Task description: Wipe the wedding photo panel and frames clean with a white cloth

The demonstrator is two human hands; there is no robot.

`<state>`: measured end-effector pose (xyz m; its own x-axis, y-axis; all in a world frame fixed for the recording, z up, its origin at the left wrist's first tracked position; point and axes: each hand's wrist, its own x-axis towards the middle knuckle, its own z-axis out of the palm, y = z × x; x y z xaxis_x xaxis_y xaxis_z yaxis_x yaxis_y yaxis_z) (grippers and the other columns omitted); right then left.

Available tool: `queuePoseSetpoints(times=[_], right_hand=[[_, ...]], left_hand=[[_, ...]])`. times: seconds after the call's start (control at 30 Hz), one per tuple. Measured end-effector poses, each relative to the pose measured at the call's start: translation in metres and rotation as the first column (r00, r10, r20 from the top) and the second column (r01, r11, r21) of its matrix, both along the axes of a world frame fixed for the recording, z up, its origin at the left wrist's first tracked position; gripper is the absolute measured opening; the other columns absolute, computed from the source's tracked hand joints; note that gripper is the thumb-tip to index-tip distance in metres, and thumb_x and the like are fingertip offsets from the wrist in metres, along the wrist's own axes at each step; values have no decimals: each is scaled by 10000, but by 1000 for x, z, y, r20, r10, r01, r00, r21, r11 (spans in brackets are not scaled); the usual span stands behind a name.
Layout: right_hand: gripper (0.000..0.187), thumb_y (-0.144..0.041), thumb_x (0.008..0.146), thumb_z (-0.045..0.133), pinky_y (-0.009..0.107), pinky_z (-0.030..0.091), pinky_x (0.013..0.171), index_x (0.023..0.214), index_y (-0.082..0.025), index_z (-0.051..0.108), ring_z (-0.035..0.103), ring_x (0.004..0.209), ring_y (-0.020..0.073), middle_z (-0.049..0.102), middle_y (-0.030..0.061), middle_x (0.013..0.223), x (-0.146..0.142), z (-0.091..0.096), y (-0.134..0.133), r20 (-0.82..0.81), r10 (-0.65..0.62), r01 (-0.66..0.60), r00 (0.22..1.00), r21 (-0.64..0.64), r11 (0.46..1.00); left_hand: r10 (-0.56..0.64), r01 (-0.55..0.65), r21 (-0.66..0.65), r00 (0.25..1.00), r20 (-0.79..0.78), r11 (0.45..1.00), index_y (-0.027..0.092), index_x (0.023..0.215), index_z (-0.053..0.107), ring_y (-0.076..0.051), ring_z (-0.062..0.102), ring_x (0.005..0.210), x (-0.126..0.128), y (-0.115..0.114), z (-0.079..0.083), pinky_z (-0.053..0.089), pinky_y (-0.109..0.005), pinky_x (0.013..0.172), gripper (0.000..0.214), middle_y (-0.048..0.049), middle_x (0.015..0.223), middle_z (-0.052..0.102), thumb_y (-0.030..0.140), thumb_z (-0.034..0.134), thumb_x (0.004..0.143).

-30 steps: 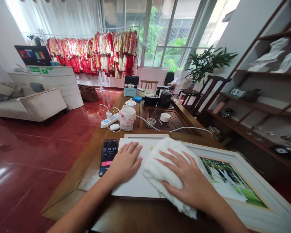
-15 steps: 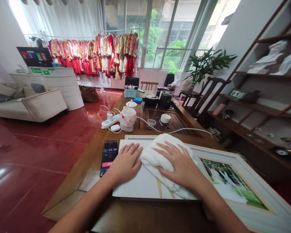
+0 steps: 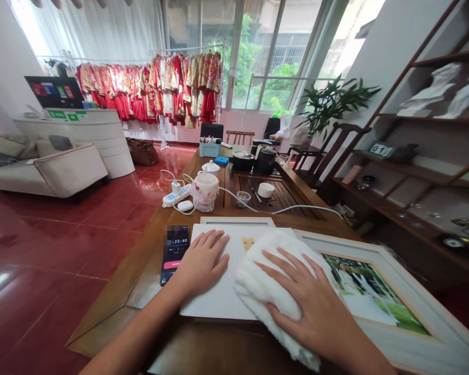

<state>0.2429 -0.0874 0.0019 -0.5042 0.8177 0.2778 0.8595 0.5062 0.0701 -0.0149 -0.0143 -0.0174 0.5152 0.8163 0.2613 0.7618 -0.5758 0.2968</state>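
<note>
My left hand (image 3: 207, 260) lies flat on the left part of a white board (image 3: 226, 304), fingers a little apart. Under my right hand (image 3: 300, 291) is a bunched white towel (image 3: 254, 281); the fingers are spread over it and the thumb presses into its side. The towel covers the board's right part and hangs past its near edge. Beyond the towel's far edge, a small tan animal-head shape (image 3: 247, 242) shows on the board. To the right lies a framed couple photo (image 3: 375, 297), partly behind my right hand and the towel.
A phone (image 3: 174, 255) lies just left of the board. Behind stand a bag-wrapped white cup (image 3: 206, 191), a power strip (image 3: 177, 196) and a white bowl (image 3: 266, 190). A white cable (image 3: 308, 207) crosses the wooden table (image 3: 140, 281).
My right hand and the towel have moved toward me and slightly right, uncovering the tan animal-head shape. My left hand has stayed in place.
</note>
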Motion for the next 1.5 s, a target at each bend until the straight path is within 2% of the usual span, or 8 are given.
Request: queuePoseSetpoints(times=[0.13, 0.4, 0.5, 0.93, 1.03, 1.3, 1.4, 1.5], right_hand=[[654, -496, 848, 540, 638, 273, 1069, 1462, -411, 335, 352, 1385, 323, 405, -22, 1511, 1, 2, -1, 12, -18, 18, 1000, -12, 1000], [599, -502, 852, 535, 642, 274, 1059, 1426, -374, 423, 394, 1350, 354, 465, 25, 1475, -1, 4, 47, -26, -88, 88, 996, -27, 996], [588, -508, 857, 528, 644, 270, 1060, 1420, -367, 434, 391, 1352, 356, 472, 27, 1470, -1, 6, 53, -37, -99, 98, 994, -22, 995], [587, -558, 868, 515, 611, 299, 1061, 1425, -412, 406, 392, 1360, 331, 456, -20, 1479, 26, -6, -9, -14, -100, 101, 995, 57, 993], [589, -569, 867, 511, 622, 284, 1061, 1425, -409, 407, 398, 1354, 332, 468, -9, 1471, 25, -4, 0, -17, -109, 109, 994, 38, 993], [562, -533, 858, 524, 629, 256, 1069, 1379, -323, 500, 441, 1309, 351, 533, 54, 1417, 13, 5, 56, -47, -158, 159, 986, 34, 987], [561, -539, 866, 509, 629, 250, 1074, 1377, -306, 506, 439, 1309, 352, 532, 64, 1418, 12, 4, 59, -48, -159, 161, 986, 37, 986], [567, -553, 861, 511, 626, 256, 1072, 1372, -307, 513, 432, 1313, 354, 527, 70, 1421, 13, 0, 48, -48, -157, 159, 986, 44, 986]], left_hand=[[-7, 7, 1, 1000, -4, 1000, 238, 1426, 428, -262, 338, 1403, -1, 0, 0, 264, -469, 1168, 459, -60, 1508, 415, 358, 414, 984], [-15, 15, -6, 999, -29, 1000, 242, 1438, 416, -265, 330, 1407, 1, 0, 1, 254, -478, 1169, 468, -60, 1520, 397, 371, 403, 988], [-1, 1, -2, 1000, -16, 1000, 247, 1427, 428, -262, 330, 1407, 3, -1, 2, 260, -476, 1170, 457, -55, 1510, 410, 366, 409, 987], [-3, 3, -15, 1000, -5, 1000, 248, 1422, 436, -268, 340, 1401, 4, -1, 2, 272, -480, 1165, 449, -52, 1510, 411, 360, 407, 988], [-8, 7, -16, 1000, -20, 1000, 243, 1426, 434, -272, 335, 1404, 5, -1, 2, 266, -490, 1164, 453, -58, 1513, 408, 359, 408, 989], [-22, 22, -1, 1000, -21, 1000, 247, 1437, 422, -270, 333, 1404, 4, -1, 3, 276, -484, 1159, 464, -57, 1515, 407, 368, 403, 990], [-13, 13, -8, 1000, -28, 1000, 238, 1440, 421, -267, 334, 1406, 4, -1, 3, 268, -479, 1165, 470, -59, 1518, 404, 376, 399, 991], [-14, 14, -20, 1000, -18, 1000, 229, 1444, 413, -259, 330, 1412, 4, -1, 1, 256, -473, 1173, 474, -66, 1523, 397, 380, 386, 996]])
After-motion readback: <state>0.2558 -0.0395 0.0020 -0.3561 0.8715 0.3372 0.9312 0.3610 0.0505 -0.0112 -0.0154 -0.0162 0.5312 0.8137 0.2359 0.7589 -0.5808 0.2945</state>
